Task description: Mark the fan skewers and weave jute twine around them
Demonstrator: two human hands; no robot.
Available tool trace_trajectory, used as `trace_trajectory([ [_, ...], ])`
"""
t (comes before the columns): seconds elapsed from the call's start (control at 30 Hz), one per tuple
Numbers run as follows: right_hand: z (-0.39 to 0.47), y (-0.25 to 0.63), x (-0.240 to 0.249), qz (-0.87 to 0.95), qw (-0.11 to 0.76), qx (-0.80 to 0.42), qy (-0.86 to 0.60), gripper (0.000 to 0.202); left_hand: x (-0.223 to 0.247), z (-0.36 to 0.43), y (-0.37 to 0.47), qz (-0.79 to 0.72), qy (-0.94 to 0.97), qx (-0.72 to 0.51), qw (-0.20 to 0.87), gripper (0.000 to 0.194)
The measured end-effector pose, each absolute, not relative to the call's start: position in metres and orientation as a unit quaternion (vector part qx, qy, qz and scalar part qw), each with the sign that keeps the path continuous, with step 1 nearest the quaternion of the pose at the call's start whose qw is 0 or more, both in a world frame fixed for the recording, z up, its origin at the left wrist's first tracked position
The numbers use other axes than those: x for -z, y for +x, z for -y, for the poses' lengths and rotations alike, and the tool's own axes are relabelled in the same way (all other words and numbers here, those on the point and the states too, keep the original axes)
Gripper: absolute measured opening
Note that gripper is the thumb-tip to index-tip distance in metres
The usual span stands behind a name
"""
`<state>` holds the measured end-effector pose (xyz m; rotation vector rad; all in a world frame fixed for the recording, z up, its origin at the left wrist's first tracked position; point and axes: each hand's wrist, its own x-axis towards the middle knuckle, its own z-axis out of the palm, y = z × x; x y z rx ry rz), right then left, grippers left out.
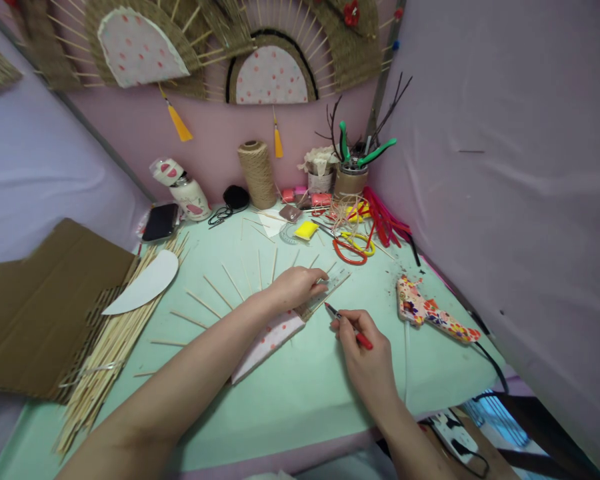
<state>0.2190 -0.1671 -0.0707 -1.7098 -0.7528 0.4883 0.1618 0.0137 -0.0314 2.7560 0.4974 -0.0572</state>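
A fan-shaped piece with a pink-dotted white cloth panel (pixel 269 343) lies in front of me, thin wooden sticks (pixel 204 304) spreading out from it. My left arm crosses over the piece and hides part of it. At its right end my left hand (pixel 297 288) is closed, its curled fingers on a clear ruler (pixel 336 279) beside the rightmost stick. Just to the right, my right hand (pixel 363 347) grips a red pen (pixel 363 339). The pen's tip points up and left, close to that last stick; whether it touches is too small to tell.
Bundled sticks (pixel 105 353), a white paper shape (pixel 147 287) and cardboard (pixel 45 307) lie left. A flowered glue gun (pixel 433 313) is at right. Scissors (pixel 350 252), twine (pixel 257 173), a phone (pixel 160 222) and a pliers-filled container (pixel 351 180) stand or lie behind.
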Motion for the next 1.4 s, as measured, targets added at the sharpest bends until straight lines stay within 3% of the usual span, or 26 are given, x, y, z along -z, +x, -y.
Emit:
trace_trajectory([
  [1.4, 0.1689, 0.2184, 0.0744, 0.321, 0.561, -0.202, -0.736, 0.021, 0.0339, -0.0143, 0.1612, -0.174, 0.969, 0.012, 0.177, 0.032],
])
